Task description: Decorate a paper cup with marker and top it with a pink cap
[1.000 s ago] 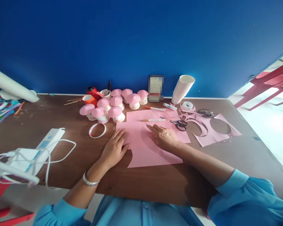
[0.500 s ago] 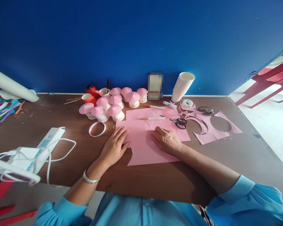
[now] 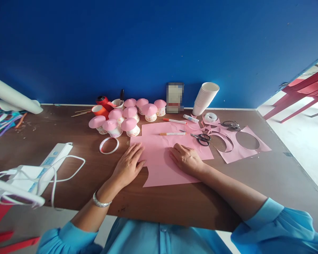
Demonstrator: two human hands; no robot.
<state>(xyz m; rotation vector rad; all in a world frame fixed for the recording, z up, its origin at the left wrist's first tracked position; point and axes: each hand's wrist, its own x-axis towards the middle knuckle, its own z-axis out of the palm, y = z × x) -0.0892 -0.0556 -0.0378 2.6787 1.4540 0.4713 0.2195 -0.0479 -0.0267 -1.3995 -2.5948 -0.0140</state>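
Observation:
A large sheet of pink paper [image 3: 161, 173] lies on the brown table, its left edge notched. My left hand [image 3: 131, 164] rests flat with fingers stretched over the sheet's left edge and the wood beside it. On the middle of the sheet lies my right hand [image 3: 185, 158], palm down, fingers loosely bent and no object visible in them. An orange-capped marker [image 3: 172, 134] sits on the paper above that hand. Black-handled scissors [image 3: 202, 139] lie to its right, partly open. Left of the paper is a roll of tape [image 3: 109, 145].
Several small cups with pink cone roofs [image 3: 129, 124] stand at the back. Stacked white cups [image 3: 205, 98] are by the blue wall, with a glue stick [image 3: 190, 118] nearby. Cut pink scraps [image 3: 250, 139] lie right. A power strip [image 3: 54, 158] with cables sits left.
Both hands stay where they were on the paper and table. Only the camera view has shifted very slightly.

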